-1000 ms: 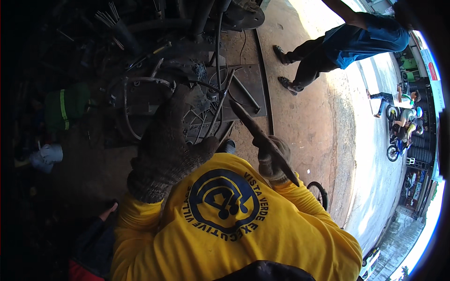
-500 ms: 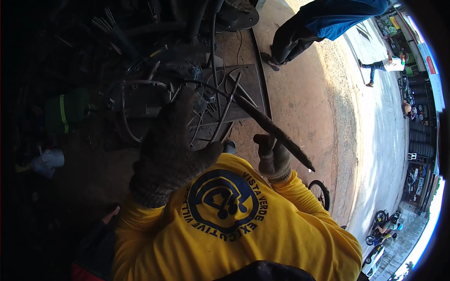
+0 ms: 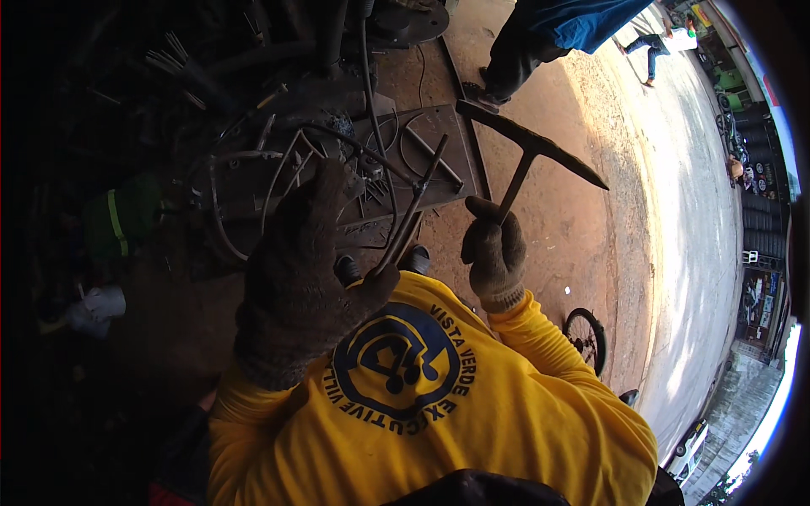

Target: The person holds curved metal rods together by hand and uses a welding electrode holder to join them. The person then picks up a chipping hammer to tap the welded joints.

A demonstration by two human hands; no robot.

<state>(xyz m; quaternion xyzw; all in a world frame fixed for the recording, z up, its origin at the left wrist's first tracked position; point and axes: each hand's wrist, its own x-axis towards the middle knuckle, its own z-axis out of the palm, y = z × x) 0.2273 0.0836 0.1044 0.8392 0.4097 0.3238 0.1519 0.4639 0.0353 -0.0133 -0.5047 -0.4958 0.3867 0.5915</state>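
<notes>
My right hand, in a knitted work glove, is closed around the thin handle of a chipping hammer. Its long, pointed head is raised to the right of the work. My left hand, also gloved, is closer to me, with its thumb stretched away from the fingers. The thumb rests by the lower end of a bent metal tube frame, which the hand appears to hold; the palm side is hidden. Thin curved rods of the frame run behind the left fingers. Below it lies a dark metal work plate.
A cable hangs down over the plate. Metal rods stand bundled in the dark upper left. A person in dark trousers stands at the far side. A bicycle wheel is at my right, with the road beyond.
The hammer has swung up and away from me, its handle now in plain sight. The metal frame has turned slightly over the plate, and my view has shifted a little.
</notes>
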